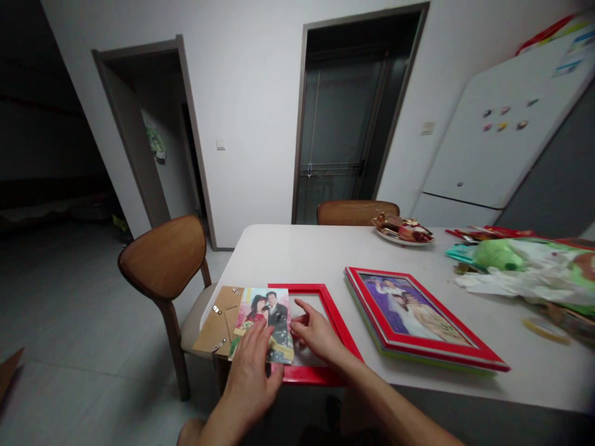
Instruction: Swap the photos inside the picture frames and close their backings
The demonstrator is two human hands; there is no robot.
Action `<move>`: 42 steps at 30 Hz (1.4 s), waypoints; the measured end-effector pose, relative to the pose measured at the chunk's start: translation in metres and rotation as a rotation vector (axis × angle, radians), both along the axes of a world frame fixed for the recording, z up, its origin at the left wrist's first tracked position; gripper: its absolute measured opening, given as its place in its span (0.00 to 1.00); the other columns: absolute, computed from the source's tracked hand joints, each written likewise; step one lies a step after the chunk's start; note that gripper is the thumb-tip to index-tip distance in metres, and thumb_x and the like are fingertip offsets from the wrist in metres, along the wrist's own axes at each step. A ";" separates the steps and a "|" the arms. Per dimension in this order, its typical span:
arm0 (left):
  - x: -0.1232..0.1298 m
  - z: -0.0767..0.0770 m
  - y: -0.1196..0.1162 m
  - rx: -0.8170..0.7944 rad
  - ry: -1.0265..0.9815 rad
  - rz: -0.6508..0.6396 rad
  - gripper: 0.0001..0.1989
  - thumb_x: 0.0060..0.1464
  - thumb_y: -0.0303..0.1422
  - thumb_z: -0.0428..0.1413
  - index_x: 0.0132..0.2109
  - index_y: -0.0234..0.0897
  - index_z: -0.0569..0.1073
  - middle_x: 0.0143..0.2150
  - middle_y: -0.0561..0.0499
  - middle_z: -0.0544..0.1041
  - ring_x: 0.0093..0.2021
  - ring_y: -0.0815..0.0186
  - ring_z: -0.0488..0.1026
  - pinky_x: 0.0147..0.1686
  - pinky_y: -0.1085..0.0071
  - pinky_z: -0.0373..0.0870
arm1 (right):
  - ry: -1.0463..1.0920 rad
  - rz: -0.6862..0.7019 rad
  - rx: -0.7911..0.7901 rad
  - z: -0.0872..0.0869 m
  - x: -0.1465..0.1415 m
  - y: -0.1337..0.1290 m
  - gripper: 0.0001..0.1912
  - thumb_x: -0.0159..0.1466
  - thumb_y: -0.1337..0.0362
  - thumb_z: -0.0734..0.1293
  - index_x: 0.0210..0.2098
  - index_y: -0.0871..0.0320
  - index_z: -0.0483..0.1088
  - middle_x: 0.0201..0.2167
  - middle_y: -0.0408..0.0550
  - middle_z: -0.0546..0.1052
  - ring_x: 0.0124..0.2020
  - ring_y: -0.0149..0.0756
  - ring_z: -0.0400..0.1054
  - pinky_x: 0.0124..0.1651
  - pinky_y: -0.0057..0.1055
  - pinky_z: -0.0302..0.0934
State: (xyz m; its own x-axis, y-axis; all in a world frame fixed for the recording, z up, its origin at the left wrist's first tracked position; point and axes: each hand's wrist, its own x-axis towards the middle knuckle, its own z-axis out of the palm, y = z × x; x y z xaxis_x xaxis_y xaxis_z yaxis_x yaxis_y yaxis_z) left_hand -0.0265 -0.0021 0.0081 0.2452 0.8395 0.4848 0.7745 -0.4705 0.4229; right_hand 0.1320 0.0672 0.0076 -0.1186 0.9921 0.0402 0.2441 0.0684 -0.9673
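Note:
A photo print (280,325) of a couple lies across the brown backing board (214,328) and the left part of an upturned or empty-looking red picture frame (335,313). My left hand (251,365) lies on the print's lower part with its fingers stretched out, the thumb near the frame's lower rail. At the print's right edge is my right hand (318,337), index finger extended and the other fingers partly bent, over the frame's opening. Metal clips show on the backing board. To the right, another red frame (418,310) with a wedding picture rests on a stack.
A plate of ornaments or food (404,232) stands at the table's far side. Green and white soft things (520,260) and a tape roll (546,331) lie on the right. Wooden chairs (165,257) stand left and behind; a white fridge (483,136) is at the far right.

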 end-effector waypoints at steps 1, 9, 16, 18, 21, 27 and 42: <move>0.006 -0.003 0.001 -0.005 0.021 -0.011 0.27 0.42 0.26 0.50 0.53 0.33 0.60 0.56 0.40 0.60 0.56 0.55 0.55 0.52 0.53 0.55 | 0.111 0.004 -0.029 -0.001 -0.008 0.002 0.33 0.48 0.68 0.60 0.54 0.64 0.52 0.18 0.37 0.68 0.16 0.26 0.59 0.20 0.23 0.53; 0.002 0.016 0.028 0.092 -0.279 0.123 0.25 0.44 0.19 0.42 0.51 0.34 0.64 0.52 0.45 0.67 0.53 0.62 0.62 0.53 0.62 0.57 | 0.562 0.029 0.029 0.049 -0.044 -0.010 0.34 0.49 0.66 0.64 0.54 0.60 0.51 0.26 0.40 0.70 0.25 0.26 0.64 0.28 0.24 0.58; 0.003 0.052 0.021 -0.042 -1.052 0.191 0.18 0.51 0.36 0.49 0.48 0.33 0.66 0.45 0.45 0.73 0.48 0.59 0.67 0.49 0.63 0.61 | 0.528 -0.044 -0.243 0.033 -0.033 -0.016 0.28 0.52 0.63 0.63 0.50 0.64 0.56 0.26 0.45 0.71 0.24 0.29 0.66 0.27 0.27 0.60; 0.018 0.046 0.020 -0.187 -1.284 0.091 0.20 0.50 0.38 0.50 0.48 0.31 0.65 0.41 0.44 0.75 0.44 0.59 0.70 0.45 0.63 0.65 | 0.655 -0.062 -0.276 0.025 -0.023 -0.015 0.27 0.53 0.64 0.60 0.52 0.61 0.53 0.28 0.46 0.73 0.25 0.30 0.68 0.28 0.27 0.61; 0.036 0.031 0.022 -0.349 -1.433 -0.062 0.22 0.48 0.36 0.52 0.49 0.31 0.63 0.42 0.43 0.74 0.43 0.59 0.71 0.43 0.64 0.67 | 0.745 -0.113 -0.181 0.025 -0.001 -0.010 0.25 0.51 0.70 0.57 0.50 0.58 0.57 0.30 0.46 0.75 0.27 0.31 0.69 0.29 0.26 0.62; 0.038 0.011 0.024 -0.378 -1.076 0.008 0.21 0.43 0.28 0.52 0.48 0.31 0.65 0.50 0.40 0.68 0.51 0.59 0.64 0.51 0.62 0.58 | 0.410 -0.173 -0.176 0.026 0.048 0.007 0.30 0.45 0.74 0.55 0.49 0.61 0.61 0.27 0.47 0.76 0.24 0.33 0.69 0.24 0.25 0.60; 0.038 -0.011 0.014 -0.181 -0.126 -0.045 0.23 0.44 0.22 0.47 0.51 0.28 0.63 0.54 0.38 0.64 0.55 0.58 0.59 0.54 0.55 0.54 | -0.095 -0.234 0.023 0.005 0.051 0.028 0.25 0.48 0.71 0.55 0.45 0.67 0.67 0.25 0.48 0.76 0.23 0.32 0.68 0.25 0.23 0.58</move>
State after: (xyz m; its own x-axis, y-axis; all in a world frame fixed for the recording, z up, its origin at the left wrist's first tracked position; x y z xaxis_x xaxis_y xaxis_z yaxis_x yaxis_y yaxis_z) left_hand 0.0112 0.0117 -0.0031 0.2313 0.9053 0.3563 0.6899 -0.4108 0.5960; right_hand 0.1827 0.0952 0.0123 0.1099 0.9920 0.0627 0.3458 0.0210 -0.9381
